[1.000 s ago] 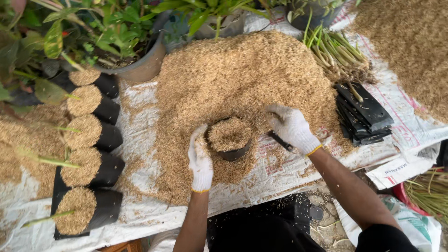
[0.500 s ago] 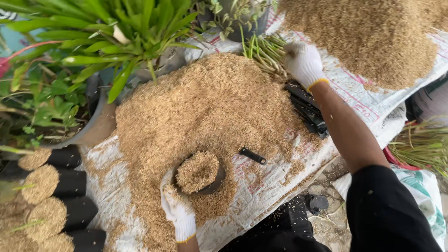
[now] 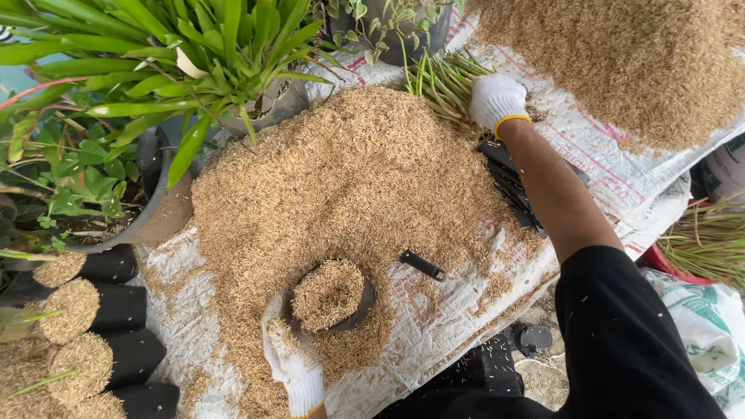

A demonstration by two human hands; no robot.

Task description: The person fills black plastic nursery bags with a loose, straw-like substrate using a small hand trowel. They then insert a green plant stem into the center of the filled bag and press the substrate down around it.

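A black grow bag (image 3: 332,296) filled with tan husk stands at the near foot of a big husk pile (image 3: 349,171). My white-gloved left hand (image 3: 291,358) cups the bag's near-left side. My right hand (image 3: 495,101), also gloved, reaches far across to a bundle of green seedling stalks (image 3: 442,81) behind the pile and closes on them. A small black tool (image 3: 423,264) lies on the sack right of the bag. Flat black empty bags (image 3: 512,186) are stacked under my right forearm.
Filled black bags (image 3: 93,310) lie in a row at the left. Potted green plants (image 3: 155,93) crowd the far left. A second husk heap (image 3: 621,62) fills the far right. More green stalks (image 3: 706,240) lie at the right edge.
My right hand let go of the small black tool and reached up to the seedling bundle, now settling onto it. The view swung left and up. My left hand stayed on the bag.
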